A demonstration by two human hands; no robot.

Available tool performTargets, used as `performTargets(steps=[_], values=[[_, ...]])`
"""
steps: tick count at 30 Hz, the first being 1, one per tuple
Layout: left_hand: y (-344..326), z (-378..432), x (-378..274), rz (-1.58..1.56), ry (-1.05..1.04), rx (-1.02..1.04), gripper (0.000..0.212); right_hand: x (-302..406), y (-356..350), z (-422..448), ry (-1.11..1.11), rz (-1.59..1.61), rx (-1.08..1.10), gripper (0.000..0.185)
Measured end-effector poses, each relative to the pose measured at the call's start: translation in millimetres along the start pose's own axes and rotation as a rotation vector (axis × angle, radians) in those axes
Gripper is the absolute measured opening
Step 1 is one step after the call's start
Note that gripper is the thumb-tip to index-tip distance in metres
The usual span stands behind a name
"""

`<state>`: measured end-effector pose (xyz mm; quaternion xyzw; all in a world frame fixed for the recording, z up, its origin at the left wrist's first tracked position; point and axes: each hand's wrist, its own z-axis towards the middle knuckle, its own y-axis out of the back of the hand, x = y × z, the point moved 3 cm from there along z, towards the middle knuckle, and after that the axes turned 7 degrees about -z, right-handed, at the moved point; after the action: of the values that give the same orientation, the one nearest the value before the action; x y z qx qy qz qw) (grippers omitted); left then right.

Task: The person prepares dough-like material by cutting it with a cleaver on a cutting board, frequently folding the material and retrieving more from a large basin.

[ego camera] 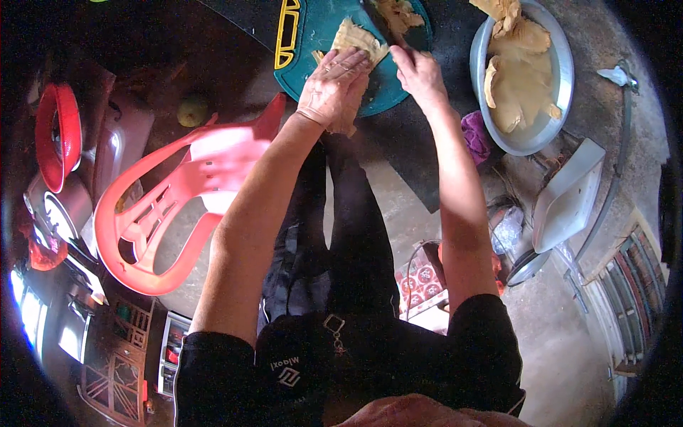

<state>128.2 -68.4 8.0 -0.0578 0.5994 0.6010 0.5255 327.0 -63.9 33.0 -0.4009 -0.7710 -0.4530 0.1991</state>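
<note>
My left hand (336, 85) lies flat, pressing down on a pale yellow, fibrous layered piece of food (355, 38) that overhangs the near edge of a green cutting board (315, 16) with a yellow handle. In my right hand (421, 74) is the handle of a knife (380, 20), its dark blade just right of the piece. Another pale yellow chunk (403, 18) rests on the board beyond the blade. Right of the board, a metal basin (566, 80) holds cloudy liquid with similar pieces (520, 40), some heaped over its far rim.
A red plastic chair (160, 213) stands at the left, near a round green fruit or vegetable (192, 112). Beside the basin lie a purple cloth (476, 137) and a white rectangular tray (571, 197). A red basin (58, 137) is at far left.
</note>
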Motion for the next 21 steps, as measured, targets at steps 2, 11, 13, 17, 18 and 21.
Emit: performTargets(steps=[2, 11, 13, 17, 18, 21], values=[[7, -6, 0, -0.051, 0.045, -0.047, 0.036, 36, 0, -21, 0.101, -0.133, -0.012, 0.07], [28, -3, -14, 0.028, 0.033, -0.104, 0.044, 22, -49, -108, 0.12, -0.388, -0.113, 0.067], [31, 0, -20, 0.004, 0.01, -0.127, 0.047, 25, -48, -98, 0.122, -0.488, -0.102, 0.067], [40, 17, -40, 0.268, -0.043, 0.096, 0.055, 41, -51, -46, 0.153, -0.451, -0.121, 0.062], [34, 23, -38, 0.231, 0.123, 0.294, 0.051, 46, -50, -33, 0.157, -0.481, -0.141, 0.06], [17, 0, -6, 0.104, 0.298, 0.234, 0.037, 60, -52, -26, 0.182, -0.487, -0.122, 0.056]])
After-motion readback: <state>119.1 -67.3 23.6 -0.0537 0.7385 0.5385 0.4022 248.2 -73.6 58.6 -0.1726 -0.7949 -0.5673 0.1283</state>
